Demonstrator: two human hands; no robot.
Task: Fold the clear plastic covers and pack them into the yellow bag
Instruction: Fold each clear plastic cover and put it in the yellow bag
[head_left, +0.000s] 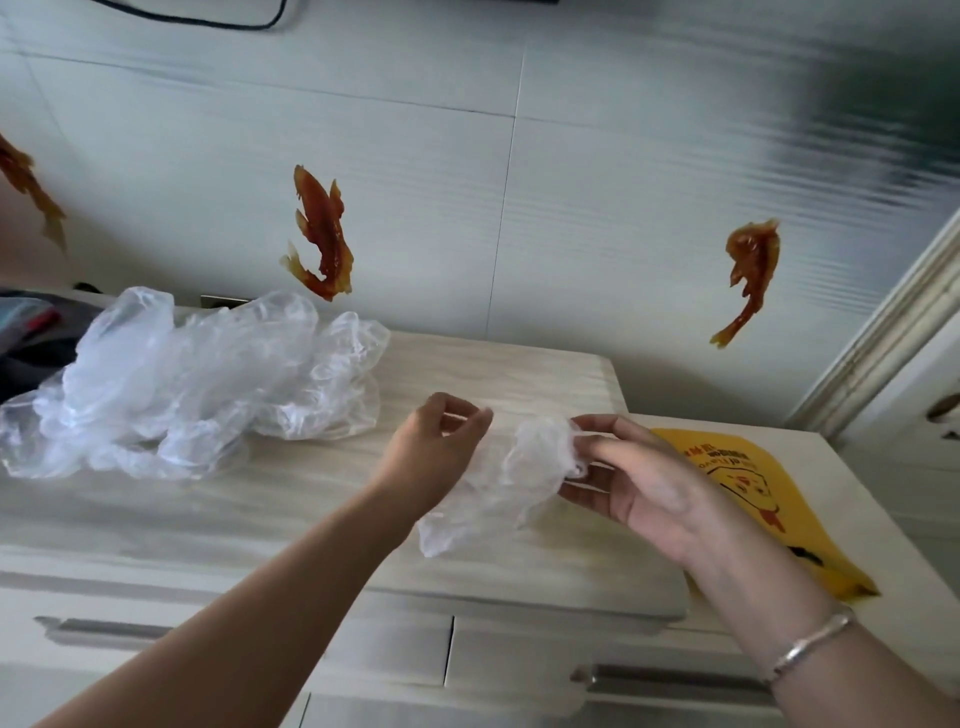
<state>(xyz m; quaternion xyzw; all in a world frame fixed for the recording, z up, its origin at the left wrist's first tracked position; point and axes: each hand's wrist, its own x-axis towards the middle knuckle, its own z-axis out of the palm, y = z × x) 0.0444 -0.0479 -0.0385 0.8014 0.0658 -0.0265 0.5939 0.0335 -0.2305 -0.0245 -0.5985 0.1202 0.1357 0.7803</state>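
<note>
Head view showed a person's two bare hands raised over the counter (291, 499), working one clear plastic cover (498, 483) between them. The left hand (441, 447) had its fingers curled, thumb and fingertips pinching the cover's upper edge. The right hand (639, 483) pinched the bunched top of the same cover between thumb and fingers, palm turned up, a silver bracelet (810, 644) on its wrist. The cover's loose end hung below both grips, near the counter's front edge. A heap of further clear plastic covers (171, 384) lay toward the counter's back left corner. The yellow bag (779, 499) lay flat near the right edge, partly under the right hand. Orange fish stickers (322, 239) marked the wall behind.
</note>
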